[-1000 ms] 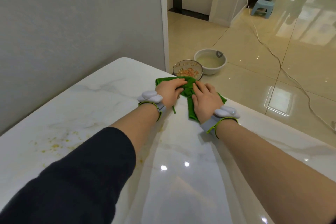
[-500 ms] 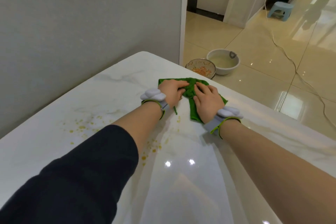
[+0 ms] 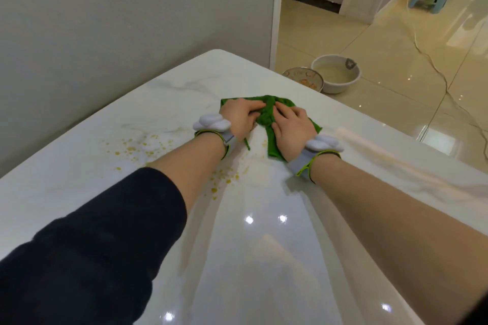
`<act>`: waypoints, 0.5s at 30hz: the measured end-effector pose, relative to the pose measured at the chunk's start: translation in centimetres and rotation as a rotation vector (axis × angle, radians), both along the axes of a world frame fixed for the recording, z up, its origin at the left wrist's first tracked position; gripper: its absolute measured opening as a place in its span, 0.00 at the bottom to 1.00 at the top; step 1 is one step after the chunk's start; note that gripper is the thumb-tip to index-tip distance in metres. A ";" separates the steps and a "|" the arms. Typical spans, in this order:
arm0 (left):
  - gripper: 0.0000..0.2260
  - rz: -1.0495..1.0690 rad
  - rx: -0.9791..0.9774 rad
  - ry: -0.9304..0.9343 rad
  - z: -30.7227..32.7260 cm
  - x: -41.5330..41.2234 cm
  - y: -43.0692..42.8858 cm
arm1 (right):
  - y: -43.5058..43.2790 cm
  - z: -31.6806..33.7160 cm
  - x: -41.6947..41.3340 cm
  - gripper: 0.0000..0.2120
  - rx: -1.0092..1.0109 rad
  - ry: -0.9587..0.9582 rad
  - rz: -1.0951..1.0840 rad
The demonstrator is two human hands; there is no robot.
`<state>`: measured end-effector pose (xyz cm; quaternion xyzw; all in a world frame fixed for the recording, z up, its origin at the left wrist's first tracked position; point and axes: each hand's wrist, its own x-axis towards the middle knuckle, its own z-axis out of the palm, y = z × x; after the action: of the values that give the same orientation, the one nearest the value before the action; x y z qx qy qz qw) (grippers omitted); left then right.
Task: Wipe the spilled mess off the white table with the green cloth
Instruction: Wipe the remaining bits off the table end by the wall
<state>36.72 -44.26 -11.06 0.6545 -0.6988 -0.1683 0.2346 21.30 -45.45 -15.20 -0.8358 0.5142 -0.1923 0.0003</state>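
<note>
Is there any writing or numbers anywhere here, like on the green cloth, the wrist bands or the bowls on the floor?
No text can be read anywhere.
Green cloth: plain, no label showing.
Wrist bands: no print showing.
Grey tag on the rim of the white basin: too small to tell whether it bears any text.
Patterned bowl: only a pattern, no words.

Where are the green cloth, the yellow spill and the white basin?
green cloth point(image 3: 267, 113): head view, on its bunched middle fold.
yellow spill point(image 3: 130, 149): head view, on the larger cluster of specks.
white basin point(image 3: 340, 86): head view, on its outer wall.
</note>
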 end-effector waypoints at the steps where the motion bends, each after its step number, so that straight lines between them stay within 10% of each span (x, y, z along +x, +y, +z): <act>1: 0.13 -0.012 -0.013 0.001 0.0 0.2 0.6 | 0.6 -0.1 -0.1 0.18 -0.034 -0.005 0.022; 15: 0.12 0.066 0.006 0.017 -0.2 3.0 5.5 | 5.1 0.4 2.1 0.20 -0.009 -0.007 0.122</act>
<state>39.71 -38.78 -11.22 0.6764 -0.6744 -0.1681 0.2438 23.40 -40.38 -14.76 -0.8649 0.4615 -0.1972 0.0098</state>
